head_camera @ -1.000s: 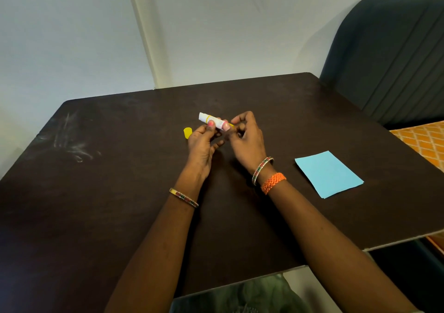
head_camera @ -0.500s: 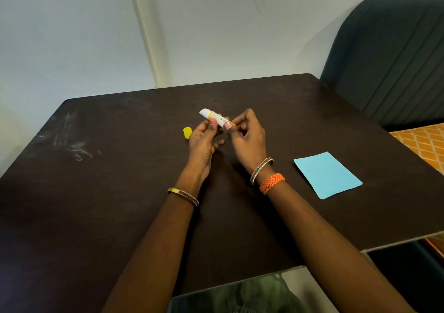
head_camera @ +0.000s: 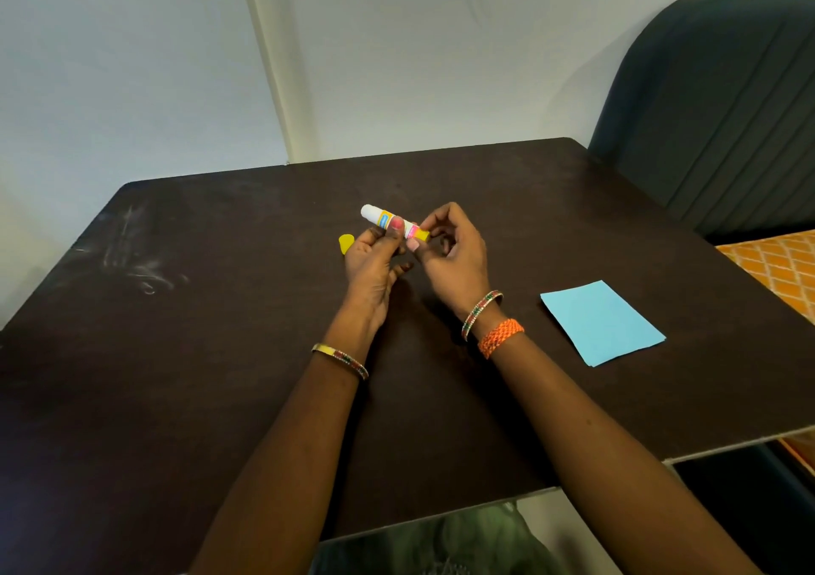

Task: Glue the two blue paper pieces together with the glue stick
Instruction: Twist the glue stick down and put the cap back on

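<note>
A white glue stick [head_camera: 383, 218] with a yellow base is held level above the middle of the dark table [head_camera: 176, 354]. My left hand [head_camera: 375, 261] grips its body between thumb and fingers. My right hand [head_camera: 454, 252] pinches the yellow base end. The stick's uncapped white tip points to the far left. Its yellow cap [head_camera: 345, 243] lies on the table just left of my left hand. Light blue paper [head_camera: 602, 327] lies flat at the right of the table, looking like a single sheet; whether two pieces are stacked there I cannot tell.
A dark padded chair back [head_camera: 723, 102] stands at the far right of the table. An orange patterned surface [head_camera: 776, 266] shows beyond the right edge. Pale scuff marks [head_camera: 132, 261] mark the table's left part. A wall runs behind.
The glue stick has risen slightly and both hands have shifted on it. My right fingers have moved along the yellow base end. The paper and cap lie where they were.
</note>
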